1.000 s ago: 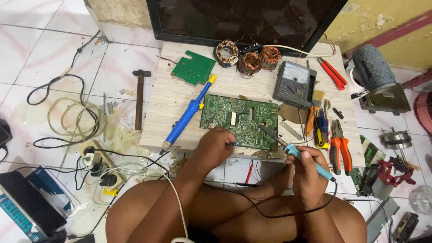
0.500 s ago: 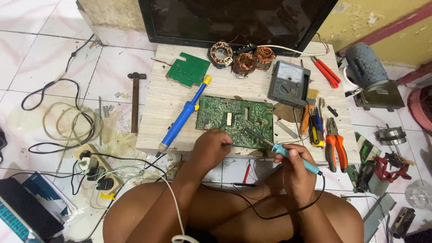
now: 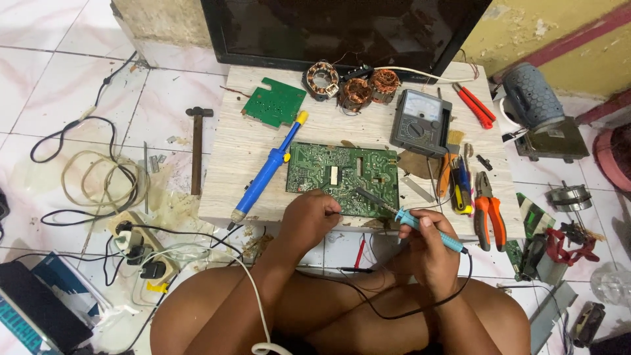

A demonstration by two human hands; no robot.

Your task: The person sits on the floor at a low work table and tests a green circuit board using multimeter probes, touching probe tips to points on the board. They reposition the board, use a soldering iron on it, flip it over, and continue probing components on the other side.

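While the right hand (image 3: 430, 246) grips a light-blue soldering iron (image 3: 407, 220), fingers wrapped around it, over the green circuit board (image 3: 343, 177) on the tabletop (image 3: 236, 190), the left hand's (image 3: 309, 217) pinched fingers sit close enough that a slip could burn them.

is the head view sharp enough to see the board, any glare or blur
Head view: even, soft light, no strong shadows; the green rectangular circuit board is sharp; the right hand holding the blue-handled soldering iron shows no blur; faint reflections on the dark glossy screen.

Left hand (image 3: 309, 217) curled, fingertips down; right hand (image 3: 430, 246) fingers closed in grip.
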